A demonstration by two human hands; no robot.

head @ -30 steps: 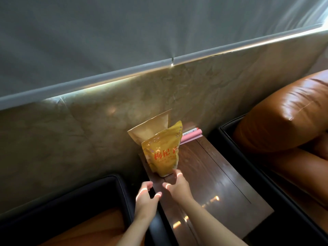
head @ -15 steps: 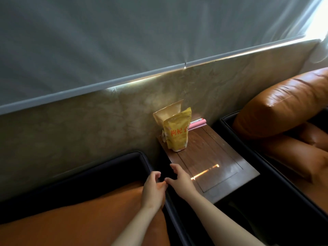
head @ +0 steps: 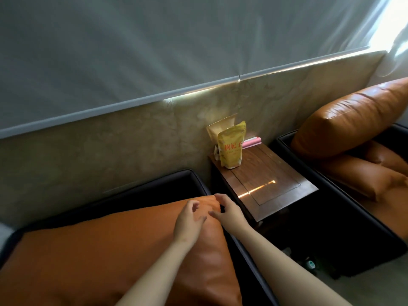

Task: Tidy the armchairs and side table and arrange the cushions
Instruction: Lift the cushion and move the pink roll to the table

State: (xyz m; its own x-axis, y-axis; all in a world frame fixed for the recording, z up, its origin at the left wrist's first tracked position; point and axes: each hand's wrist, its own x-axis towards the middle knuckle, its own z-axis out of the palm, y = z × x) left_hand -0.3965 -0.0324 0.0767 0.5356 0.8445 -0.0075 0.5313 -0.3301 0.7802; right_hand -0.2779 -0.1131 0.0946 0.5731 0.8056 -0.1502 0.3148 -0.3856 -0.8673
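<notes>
Lower centre of the frame, both my hands sit at the top corner of the orange cushion (head: 110,250) in the left armchair (head: 194,175). My left hand (head: 189,219) hovers loosely curled, holding nothing. My right hand (head: 228,212) brackets the corner, and I cannot tell if it pinches. I judge that corner the best handle for squaring the cushion. The bags (head: 230,149) stand upright at the far end of the worktop (head: 276,188).

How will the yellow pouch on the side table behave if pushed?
Probably tips: the yellow pouch stands upright on a narrow base. Its creased film looks floppy. A low push may slide it on the glossy side table.
</notes>
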